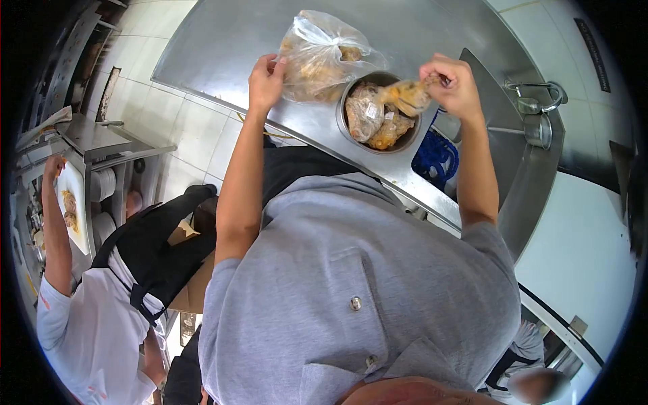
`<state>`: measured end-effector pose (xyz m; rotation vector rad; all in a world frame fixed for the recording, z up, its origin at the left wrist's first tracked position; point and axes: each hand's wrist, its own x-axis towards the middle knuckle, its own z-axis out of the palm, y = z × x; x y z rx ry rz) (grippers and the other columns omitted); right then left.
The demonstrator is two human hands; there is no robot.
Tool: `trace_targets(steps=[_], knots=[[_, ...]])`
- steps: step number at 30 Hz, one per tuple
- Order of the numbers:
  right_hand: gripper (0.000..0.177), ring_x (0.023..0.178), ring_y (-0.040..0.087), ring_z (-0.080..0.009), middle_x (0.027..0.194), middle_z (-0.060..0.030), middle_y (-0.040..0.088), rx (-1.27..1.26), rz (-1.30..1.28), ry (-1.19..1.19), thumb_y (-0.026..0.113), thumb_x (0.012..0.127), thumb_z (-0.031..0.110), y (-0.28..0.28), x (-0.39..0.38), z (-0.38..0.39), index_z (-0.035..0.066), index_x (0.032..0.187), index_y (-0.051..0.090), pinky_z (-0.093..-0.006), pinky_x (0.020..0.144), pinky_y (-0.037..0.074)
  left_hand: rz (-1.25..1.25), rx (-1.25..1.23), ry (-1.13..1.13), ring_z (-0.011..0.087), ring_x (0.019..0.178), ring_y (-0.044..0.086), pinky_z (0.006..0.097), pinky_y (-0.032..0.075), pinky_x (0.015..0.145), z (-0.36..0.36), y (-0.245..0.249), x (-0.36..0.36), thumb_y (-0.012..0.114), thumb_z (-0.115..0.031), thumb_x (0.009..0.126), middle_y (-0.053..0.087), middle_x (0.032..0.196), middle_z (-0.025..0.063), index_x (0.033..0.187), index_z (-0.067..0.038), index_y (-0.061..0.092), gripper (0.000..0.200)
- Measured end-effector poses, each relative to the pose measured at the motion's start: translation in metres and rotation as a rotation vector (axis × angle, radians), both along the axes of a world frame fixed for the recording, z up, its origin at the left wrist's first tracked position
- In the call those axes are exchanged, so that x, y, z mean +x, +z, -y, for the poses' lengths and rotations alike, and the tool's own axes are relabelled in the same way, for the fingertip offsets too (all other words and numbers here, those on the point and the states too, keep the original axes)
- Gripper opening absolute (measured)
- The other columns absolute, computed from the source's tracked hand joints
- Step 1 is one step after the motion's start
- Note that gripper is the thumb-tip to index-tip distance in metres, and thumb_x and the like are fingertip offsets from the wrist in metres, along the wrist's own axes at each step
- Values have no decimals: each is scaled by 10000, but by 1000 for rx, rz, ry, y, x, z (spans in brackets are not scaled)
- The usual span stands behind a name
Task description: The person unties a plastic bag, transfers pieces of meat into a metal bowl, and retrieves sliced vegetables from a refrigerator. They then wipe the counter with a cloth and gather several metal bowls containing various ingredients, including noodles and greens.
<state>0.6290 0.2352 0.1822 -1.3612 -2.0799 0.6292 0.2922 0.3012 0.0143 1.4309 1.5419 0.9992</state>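
Head view, looking down past a grey shirt front to a steel desk (pixel 223 47), where both my bare hands are at work. My right hand (pixel 451 84) is closed in a pinch on the end of a packet (pixel 408 99) of orange-brown food, which hangs tilted and slightly blurred over a round steel bowl (pixel 342 131). Gripping just that end seems to leave the rest of the packet free, and anything that drips would probably fall inside the rim. The bowl stands close to the desk's near edge, within easy reach, and it already contains other clear-wrapped packets (pixel 365 113), lying against one another; its raised wall likely stops them sliding about. Left of the bowl, just beside it, a large clear plastic bag (pixel 317 74) of similar-coloured food rests on the desk, its top gathered into a white twist, presumably to hold the contents together. My left hand (pixel 265 81) is at the bag's left side, fingers loosely curled with the tips against the plastic, perhaps to steady it; I cannot tell whether they pinch the film. Right of the bowl, a blue item (pixel 435 160) shows in an opening beside the desk. Farther left, a co-worker in white (pixel 101 327) reaches toward a white board (pixel 72 202) with food on it.
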Motion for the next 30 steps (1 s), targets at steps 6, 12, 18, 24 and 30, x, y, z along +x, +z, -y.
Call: trace_targets(steps=[6,12,18,24,30], knots=[[138,721,594,-226,750,-76,614,12,179,242,630,719,48,-34,-19,-25,61,851,669,-354,651,479,-77,52,35,203,866,628,308,496,785,-6,-14,1,620,-322,899,668,957,154,1174,52,570,467],[179,887,595,-284,930,-90,620,130,501,68,591,784,47,-58,-55,-13,72,944,666,-410,758,499,-155,126,99,324,999,580,406,465,869,2,8,-2,636,-310,870,577,1111,230,1165,13,586,440],[251,1021,542,-310,1111,-83,600,219,145,-73,669,822,162,-102,-49,13,165,1072,682,-402,868,480,-187,338,-25,370,1065,513,422,421,925,9,38,20,677,-347,841,551,1120,228,1166,12,569,495],[339,1148,435,-349,1248,-97,511,272,404,-95,673,834,221,-82,-45,20,169,1168,651,-426,919,436,-481,496,-122,372,1028,533,471,423,904,-6,45,70,688,-341,820,577,1076,215,1058,25,590,448],[308,1060,520,-349,1164,-161,541,162,40,-532,661,846,195,-85,-34,60,72,1128,649,-401,897,448,-15,278,-148,275,668,575,402,460,651,-61,61,56,558,-143,877,626,767,155,864,-6,609,148]])
